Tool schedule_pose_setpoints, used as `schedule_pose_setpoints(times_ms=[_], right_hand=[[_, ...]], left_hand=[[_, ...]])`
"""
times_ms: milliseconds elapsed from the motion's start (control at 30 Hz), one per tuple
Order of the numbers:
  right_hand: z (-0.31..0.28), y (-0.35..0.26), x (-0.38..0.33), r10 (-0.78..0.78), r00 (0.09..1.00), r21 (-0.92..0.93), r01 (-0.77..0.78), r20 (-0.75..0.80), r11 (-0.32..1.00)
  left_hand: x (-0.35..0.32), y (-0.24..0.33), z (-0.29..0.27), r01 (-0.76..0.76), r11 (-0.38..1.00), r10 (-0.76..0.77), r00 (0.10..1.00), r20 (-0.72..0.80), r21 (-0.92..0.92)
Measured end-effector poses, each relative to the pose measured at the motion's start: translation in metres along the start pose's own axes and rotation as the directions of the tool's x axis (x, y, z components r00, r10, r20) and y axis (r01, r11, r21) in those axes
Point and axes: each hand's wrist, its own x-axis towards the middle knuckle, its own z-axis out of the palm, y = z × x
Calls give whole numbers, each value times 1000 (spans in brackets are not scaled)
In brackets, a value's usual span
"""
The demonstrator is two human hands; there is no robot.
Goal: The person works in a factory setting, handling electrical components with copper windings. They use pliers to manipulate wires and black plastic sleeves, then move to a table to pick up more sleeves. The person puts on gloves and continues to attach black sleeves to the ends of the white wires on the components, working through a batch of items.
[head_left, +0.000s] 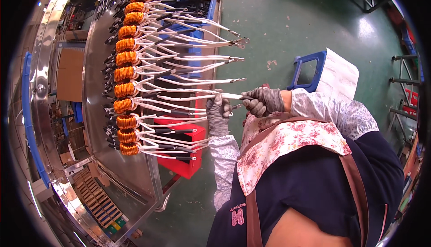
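A long row of copper-wound coils [126, 74] lies along the metal table, each with white sleeved leads [193, 59] reaching right and ending in ring terminals [244, 40]. My left hand [218, 112], in a grey glove, is closed around a white lead just past the table's edge. At that same lead's end, my right hand [265, 101], also gloved in grey, has its fingers wrapped round a piece of black sleeve [246, 97]. The terminal under these fingers is hidden. Another ring terminal pokes out between the two hands.
Under the leads, a red bin [193, 157] is by the table's near end and a blue bin [197, 35] farther off. A blue stool [307, 71] with a white sheet stands right on the green floor [269, 31]. The table's metal edge [155, 175] runs down beside me.
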Motion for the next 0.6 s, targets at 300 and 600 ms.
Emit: schedule_pose_setpoints(times_ms=[300, 600], right_hand=[[16, 10, 0, -393, 902, -564, 232, -180, 792], [2, 0, 5, -52, 978, 241, 1, 203, 970]], left_hand=[[6, -4, -7, 32, 999, -32, 999, 37, 6], [4, -1, 6, -9, 1000, 9, 1000, 4, -6]])
